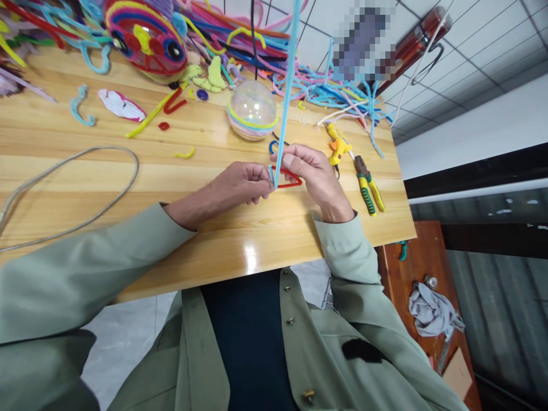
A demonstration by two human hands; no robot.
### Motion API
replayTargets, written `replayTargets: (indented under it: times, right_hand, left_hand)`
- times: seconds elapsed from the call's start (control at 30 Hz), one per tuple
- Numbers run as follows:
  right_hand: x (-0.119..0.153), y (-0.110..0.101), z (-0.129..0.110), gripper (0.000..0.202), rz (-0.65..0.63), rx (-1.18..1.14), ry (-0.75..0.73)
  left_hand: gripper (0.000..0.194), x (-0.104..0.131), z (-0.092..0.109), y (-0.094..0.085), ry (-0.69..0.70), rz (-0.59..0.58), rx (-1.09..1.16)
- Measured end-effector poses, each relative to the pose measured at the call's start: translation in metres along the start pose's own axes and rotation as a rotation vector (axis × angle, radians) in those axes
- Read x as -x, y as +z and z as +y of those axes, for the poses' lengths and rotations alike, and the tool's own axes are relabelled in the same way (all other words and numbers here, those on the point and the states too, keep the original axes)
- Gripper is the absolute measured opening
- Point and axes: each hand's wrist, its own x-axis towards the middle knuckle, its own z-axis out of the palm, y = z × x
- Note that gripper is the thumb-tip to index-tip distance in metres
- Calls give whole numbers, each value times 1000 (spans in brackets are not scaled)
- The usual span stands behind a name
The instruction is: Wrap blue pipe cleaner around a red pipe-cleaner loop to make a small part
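Over the front part of the wooden table point(205, 245), both my hands meet at two pipe cleaners. My left hand point(246, 181) is closed in a pinch at the lower, folded end of a long light blue pipe cleaner point(286, 94), which rises almost straight up past the top of the picture. A red pipe cleaner point(293, 184), bent to a sharp corner, lies against that blue end. My right hand point(314, 174) pinches the red one between thumb and fingers, close beside the blue stem. The exact contact is partly hidden by the fingers.
Beyond my hands stands a clear ball point(252, 105) banded with pipe cleaners. A glue gun point(339, 145) and pliers point(368, 185) lie to the right. A decorated fish-like ball point(148, 43) sits back left, near piled pipe cleaners point(338, 94). A grey cable point(135, 165) loops left.
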Motion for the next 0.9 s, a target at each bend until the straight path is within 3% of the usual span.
replayTargets:
  times: [0.17, 0.4, 0.67, 0.77, 0.9]
  right_hand:
    - [6, -1, 1, 64, 15, -26, 16]
    - [15, 3, -2, 55, 7, 0, 34]
    - [26, 5, -6, 55, -89, -63, 24]
    - [31, 8, 2, 53, -20, -116, 10]
    - [40, 15, 13, 49, 252, -129, -50]
  left_hand:
    - [6, 4, 9, 2, -43, -9, -44]
    - [6, 6, 14, 0, -65, -98, -183]
    - [19, 4, 17, -4, -81, -173, -282]
    - [14, 5, 15, -5, -36, -173, -246]
    - [13, 6, 11, -3, 29, -89, -70]
